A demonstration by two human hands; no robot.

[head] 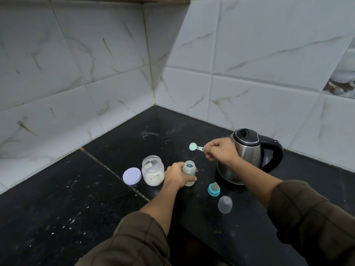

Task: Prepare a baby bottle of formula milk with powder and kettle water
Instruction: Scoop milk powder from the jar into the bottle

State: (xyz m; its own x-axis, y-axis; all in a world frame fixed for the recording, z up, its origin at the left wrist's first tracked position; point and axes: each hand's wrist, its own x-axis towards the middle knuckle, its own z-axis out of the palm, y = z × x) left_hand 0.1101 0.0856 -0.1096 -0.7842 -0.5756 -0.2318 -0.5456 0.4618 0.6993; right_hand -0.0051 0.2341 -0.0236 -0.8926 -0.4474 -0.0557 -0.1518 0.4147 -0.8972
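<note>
Head view: I look down on the black bench [67,208] in a tiled corner. My left hand [176,176] grips the bottle [189,169] from its left side, fingers and thumb curled round the body. It holds the bottle upright on the bench, mouth open.

My right hand [221,150] is raised in front of the kettle [249,156]. Its fingers are closed in a pinch on the handle end of the scoop [196,148]. The scoop lies about level, its long axis running left to right, with the bowl at the left end, away from my palm. I cannot tell whether the bowl carries powder.

The next move turns on where the bowl is in relation to the bottle mouth. In this view the bowl sits almost straight above the mouth and apart from it. I cannot say whether it hangs over the opening or somewhat behind it.

If the scoop is loaded, I judge a short pull toward me and a roll of the wrist would tip it in. If it is empty, I must go to the open jar [153,170], which stands left of the bottle, just beside my left hand. My right hand would then have to cross over the bottle and my left wrist. The left hand is nearer the jar but is busy steadying the bottle.

The lid [132,176] lies left of the jar. The teat ring [213,189] and cap [225,204] lie right of the bottle, nearer me.
</note>
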